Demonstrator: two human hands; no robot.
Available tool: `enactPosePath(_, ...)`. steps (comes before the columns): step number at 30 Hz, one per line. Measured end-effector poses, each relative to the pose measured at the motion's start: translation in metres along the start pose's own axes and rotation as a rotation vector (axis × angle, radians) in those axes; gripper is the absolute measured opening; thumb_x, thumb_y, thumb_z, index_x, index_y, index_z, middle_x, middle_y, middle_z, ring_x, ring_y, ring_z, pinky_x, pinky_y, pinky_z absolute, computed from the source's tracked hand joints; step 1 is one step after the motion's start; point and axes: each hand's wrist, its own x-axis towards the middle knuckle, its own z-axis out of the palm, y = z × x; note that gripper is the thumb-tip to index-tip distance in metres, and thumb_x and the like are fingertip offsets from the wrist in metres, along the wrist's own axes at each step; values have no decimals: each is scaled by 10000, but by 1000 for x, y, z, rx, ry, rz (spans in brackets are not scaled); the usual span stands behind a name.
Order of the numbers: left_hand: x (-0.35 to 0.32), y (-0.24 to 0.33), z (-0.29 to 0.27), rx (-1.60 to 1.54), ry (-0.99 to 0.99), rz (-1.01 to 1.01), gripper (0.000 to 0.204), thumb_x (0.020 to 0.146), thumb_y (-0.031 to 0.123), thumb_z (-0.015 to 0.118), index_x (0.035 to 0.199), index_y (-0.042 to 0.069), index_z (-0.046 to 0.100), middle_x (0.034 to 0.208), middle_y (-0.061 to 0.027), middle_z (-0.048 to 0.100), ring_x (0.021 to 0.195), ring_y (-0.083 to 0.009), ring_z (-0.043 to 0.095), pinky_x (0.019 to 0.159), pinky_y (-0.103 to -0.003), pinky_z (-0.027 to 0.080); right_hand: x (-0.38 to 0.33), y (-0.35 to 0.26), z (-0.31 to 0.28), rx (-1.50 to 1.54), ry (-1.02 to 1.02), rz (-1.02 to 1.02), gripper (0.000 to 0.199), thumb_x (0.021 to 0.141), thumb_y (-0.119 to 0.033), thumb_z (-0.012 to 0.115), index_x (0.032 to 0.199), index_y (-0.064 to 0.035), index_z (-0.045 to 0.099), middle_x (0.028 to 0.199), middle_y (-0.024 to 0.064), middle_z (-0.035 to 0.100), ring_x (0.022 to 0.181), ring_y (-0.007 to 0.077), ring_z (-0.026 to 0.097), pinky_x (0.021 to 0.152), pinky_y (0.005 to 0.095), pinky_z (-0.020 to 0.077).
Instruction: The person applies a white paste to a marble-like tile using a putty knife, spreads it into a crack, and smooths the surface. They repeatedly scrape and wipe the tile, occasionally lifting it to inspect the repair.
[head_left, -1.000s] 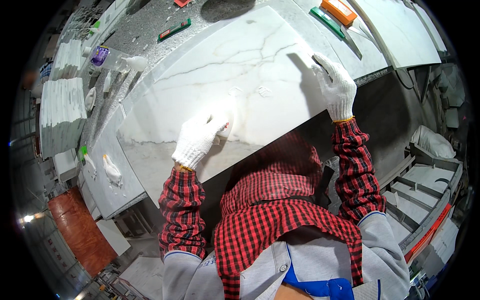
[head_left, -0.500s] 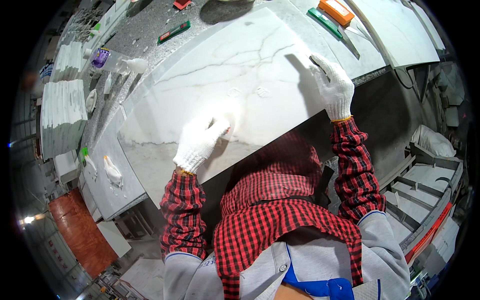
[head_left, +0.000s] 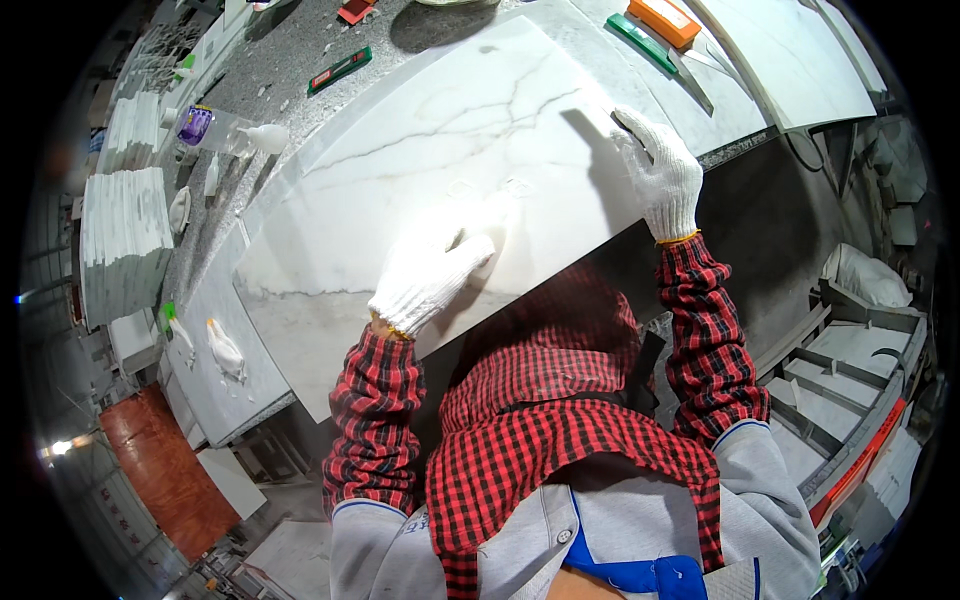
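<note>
A large white marble slab (head_left: 400,180) with grey veins lies aslant before me. My left hand (head_left: 430,275), in a white knit glove, is over its lower middle; the thumb shows bent inward, and glare washes out the fingers. Whatever those closed fingers hold, if anything, is hidden. Just past them, faint small outlines mark the surface. At the slab's right edge is my right hand (head_left: 665,180), gloved alike, its fingers curled round that edge and its shadow falling on the marble.
Upper right, an orange box cutter (head_left: 663,22) lies by a green tool (head_left: 640,42) and a blade (head_left: 692,85). A green-and-red tool (head_left: 340,70) lies beyond the slab. Left are a clear bottle (head_left: 225,132), a white squeezed tube (head_left: 225,350) and stacked tiles (head_left: 125,235).
My left hand has slid to the right and slightly away from me across the slab, reaching the faint outlines. The right hand stays at the edge; the whole view has shifted slightly.
</note>
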Motion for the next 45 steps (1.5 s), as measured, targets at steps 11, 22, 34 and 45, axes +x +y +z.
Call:
enactPosePath(11, 8, 3, -2, 5, -57, -102, 302, 895, 264, 719, 1061, 13, 744, 821, -21, 681, 668, -60, 570, 602, -242, 477, 0, 7, 5, 13, 82, -70, 252, 896, -244, 759, 1134, -161, 756, 934, 86, 723, 808, 269, 701, 718, 334, 556)
enactPosePath(22, 9, 3, 0, -68, -45, -57, 327, 891, 285, 705, 1085, 21, 714, 826, -47, 670, 707, -90, 576, 645, -267, 491, 1, 5, 4, 9, 84, -60, 256, 893, -237, 761, 1138, -165, 753, 931, 85, 722, 802, 275, 700, 707, 338, 554)
enactPosePath(34, -8, -1, -2, -313, -42, 101, 307, 951, 182, 646, 1208, 23, 698, 988, -60, 713, 874, -113, 647, 815, -283, 535, 2, -3, 1, 49, 17, -7, 250, 921, -125, 727, 1161, -57, 748, 1073, 148, 744, 961, 273, 730, 859, 333, 562)
enactPosePath(45, -97, -123, -53, -558, 789, 101, 389, 1029, 264, 631, 1292, -22, 624, 1210, -65, 672, 1055, -144, 613, 944, -310, 475, 4, -5, -4, 18, 47, -5, 310, 904, -156, 742, 1214, -145, 736, 936, 80, 715, 789, 237, 698, 713, 328, 550)
